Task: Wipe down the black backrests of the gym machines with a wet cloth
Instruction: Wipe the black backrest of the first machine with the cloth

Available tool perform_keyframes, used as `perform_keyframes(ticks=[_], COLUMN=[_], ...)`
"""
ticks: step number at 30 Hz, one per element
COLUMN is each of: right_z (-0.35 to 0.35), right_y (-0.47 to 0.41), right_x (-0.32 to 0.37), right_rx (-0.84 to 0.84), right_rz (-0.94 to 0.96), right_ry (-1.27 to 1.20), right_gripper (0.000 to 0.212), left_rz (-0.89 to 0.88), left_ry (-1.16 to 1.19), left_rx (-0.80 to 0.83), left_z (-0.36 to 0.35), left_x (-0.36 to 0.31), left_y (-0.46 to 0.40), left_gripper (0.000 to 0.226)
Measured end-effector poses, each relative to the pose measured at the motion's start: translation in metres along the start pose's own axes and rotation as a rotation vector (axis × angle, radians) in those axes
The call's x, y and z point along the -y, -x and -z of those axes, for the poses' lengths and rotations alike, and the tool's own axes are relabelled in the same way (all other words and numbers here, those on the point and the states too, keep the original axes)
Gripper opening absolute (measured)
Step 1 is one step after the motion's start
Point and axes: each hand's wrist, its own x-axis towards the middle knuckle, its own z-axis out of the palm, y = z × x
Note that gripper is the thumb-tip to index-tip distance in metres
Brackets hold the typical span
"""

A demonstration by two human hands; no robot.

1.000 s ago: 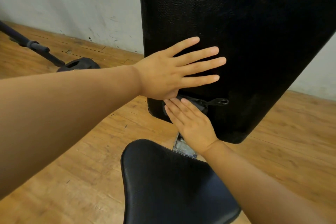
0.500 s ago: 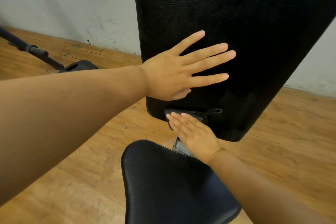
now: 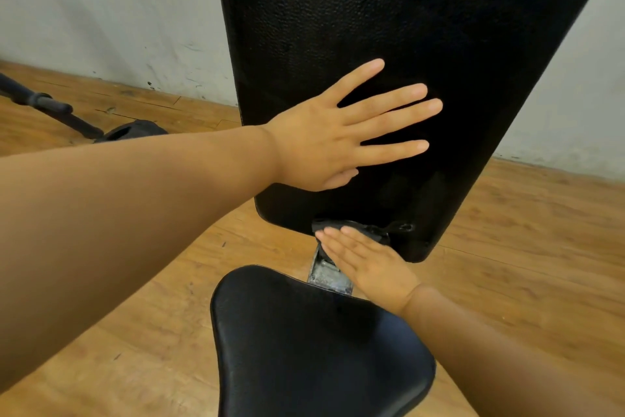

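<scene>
Since the earlier frames the dark cloth (image 3: 351,230) and the right hand (image 3: 367,264) pressing it have slid down the black backrest (image 3: 389,44), from just under the left palm to the pad's bottom edge, so a band of bare vinyl now separates the two hands. The left hand (image 3: 338,136) has kept its place, fingers spread wide and flat on the lower half of the pad. The right hand's fingers lie straight and together on top of the cloth, pinning it against the pad rather than curling round it; a corner of the cloth trails out to the right. The backrest's long axis runs up and away from the cloth, tilted a little to the right, so nearly all the remaining surface lies above the right hand, which is the nearer one to the cloth. Below the pad's edge sits the worn metal bracket (image 3: 329,276), then the black seat pad (image 3: 304,349). Around them are the wooden floor (image 3: 524,247), the scuffed wall (image 3: 118,10) and a dark bar (image 3: 50,108) at the left.
</scene>
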Motion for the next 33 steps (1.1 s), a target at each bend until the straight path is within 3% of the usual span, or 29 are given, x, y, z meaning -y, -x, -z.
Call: perform_keyframes(ticks=[7,12,17,33], right_z=[0.01,0.026,0.033,0.028], right_y=[0.006,0.013,0.011,0.022], right_x=[-0.006,-0.026,-0.038,-0.036], right_rx=[-0.016,-0.218,-0.333,-0.211], right_rz=[-0.009,-0.128,-0.179,-0.087], right_ry=[0.009,0.058,0.073,0.054], right_gripper=[0.078,0.051,0.047,0.05], left_rz=[-0.005,-0.023,-0.024,-0.021], left_ry=[-0.002,-0.004,-0.005,-0.008], left_rx=[0.018,0.006,-0.011,-0.001], left_z=[-0.001,-0.001,-0.004,-0.003], left_x=[-0.002,0.001,0.001,0.001], left_y=[-0.002,-0.004,-0.005,-0.005], left_gripper=[0.079,0.081,0.076,0.079])
